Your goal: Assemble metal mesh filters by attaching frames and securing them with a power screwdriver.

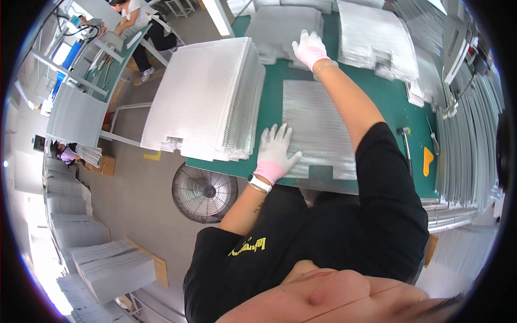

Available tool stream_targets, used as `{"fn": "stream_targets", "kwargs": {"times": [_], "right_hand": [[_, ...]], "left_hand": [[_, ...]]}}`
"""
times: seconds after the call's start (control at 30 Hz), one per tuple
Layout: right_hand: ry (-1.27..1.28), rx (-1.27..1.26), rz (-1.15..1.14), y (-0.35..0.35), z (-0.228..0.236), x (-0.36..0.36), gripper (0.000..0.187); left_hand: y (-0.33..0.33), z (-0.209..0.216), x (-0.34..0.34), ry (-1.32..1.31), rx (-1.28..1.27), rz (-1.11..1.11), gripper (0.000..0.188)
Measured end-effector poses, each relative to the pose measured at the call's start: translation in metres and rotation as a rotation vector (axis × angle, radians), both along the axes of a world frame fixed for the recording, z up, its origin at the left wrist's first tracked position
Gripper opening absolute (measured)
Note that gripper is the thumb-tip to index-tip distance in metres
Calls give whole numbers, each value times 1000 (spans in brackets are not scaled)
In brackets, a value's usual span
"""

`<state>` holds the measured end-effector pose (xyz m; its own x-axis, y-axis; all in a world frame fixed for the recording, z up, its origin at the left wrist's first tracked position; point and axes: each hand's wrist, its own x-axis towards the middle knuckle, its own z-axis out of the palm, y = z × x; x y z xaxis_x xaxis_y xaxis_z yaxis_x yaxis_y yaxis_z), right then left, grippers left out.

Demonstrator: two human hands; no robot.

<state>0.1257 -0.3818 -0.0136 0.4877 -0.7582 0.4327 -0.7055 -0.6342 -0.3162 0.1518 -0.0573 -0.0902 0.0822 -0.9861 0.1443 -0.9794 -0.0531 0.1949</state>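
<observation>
Head view: we've got one mesh sheet (315, 118) flat on the green bench (388, 91), close to the front edge, with the left hand (273, 153) at its left side, fingers spread apart. The right hand (311, 48) is over the right side of the back stack (283, 29); we can't tell if it's pinching anything. What could go wrong? We reckon the left stack (196, 97), which juts past the bench edge and isn't squared up, might slide if the left hand knocks it. A one-handed drag off the back stack could also bend a sheet. Our count: one sheet up front (layers under it, can't tell), at least three stacks counting the right stack (371, 35), one hammer (407, 151), one screwdriver (435, 144), one orange scraper (427, 161), one fan (207, 191). Sheets per stack? Too tightly packed.
</observation>
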Motion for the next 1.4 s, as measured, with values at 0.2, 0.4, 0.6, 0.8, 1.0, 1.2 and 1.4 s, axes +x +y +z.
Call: {"fn": "stream_targets", "kwargs": {"times": [0.2,0.4,0.6,0.8,1.0,1.2,1.4], "right_hand": [[307,415,-480,-14,8,53,61],[238,255,-349,-5,29,61,53],[-496,-253,-135,-67,34,38,61],[-496,251,-15,-74,15,51,59],[225,487,-204,-101,-5,28,65],[183,597,-478,-60,7,5,72],[50,605,-495,-44,13,14,61]], "left_hand": [[0,-1,1,18,41,23,80],[6,2,5,73,64,20,79],[5,7,2,102,67,-4,78],[16,4,13,94,67,77,78],[9,1,10,79,50,39,78],[5,6,0,89,35,-8,78],[7,4,2,120,24,5,77]]}}
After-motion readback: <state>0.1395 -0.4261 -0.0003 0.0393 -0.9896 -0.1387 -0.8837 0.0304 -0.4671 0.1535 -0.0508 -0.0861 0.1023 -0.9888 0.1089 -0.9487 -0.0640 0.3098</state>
